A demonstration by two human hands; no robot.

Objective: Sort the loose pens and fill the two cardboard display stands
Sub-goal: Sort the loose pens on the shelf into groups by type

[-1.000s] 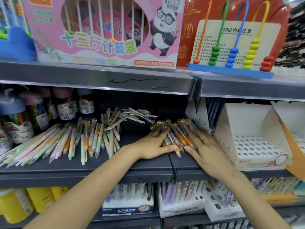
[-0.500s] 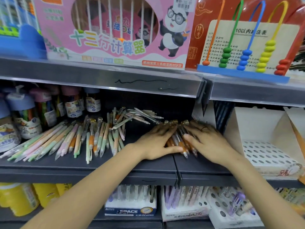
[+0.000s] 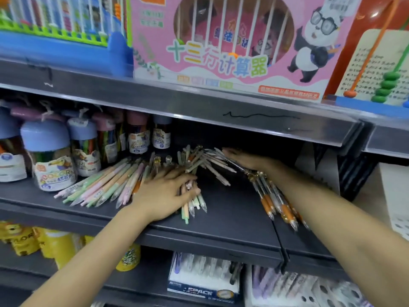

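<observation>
Loose pens lie in three groups on the dark middle shelf [image 3: 232, 222]. My left hand [image 3: 163, 193] rests flat on the pastel pens [image 3: 104, 187], its fingers spread over the right part of that pile. Further back, my right hand [image 3: 243, 160] reaches in with straight fingers touching a fan of thin pale pens [image 3: 212, 167]. Clear pens with orange grips [image 3: 276, 204] lie beside and partly under my right forearm. A white cardboard display stand [image 3: 396, 196] shows only partly at the right edge.
Tubs of coloured pencils with blue and pink lids [image 3: 51, 156] stand at the back left. An abacus box [image 3: 232, 41] sits on the shelf above, whose front lip overhangs the pens. Boxed pens [image 3: 203, 282] fill the shelf below.
Both hands have left the orange-grip pens and moved left. The left hand now lies on the pastel pile and the right hand on the thin pens at the back. The view has shifted left.
</observation>
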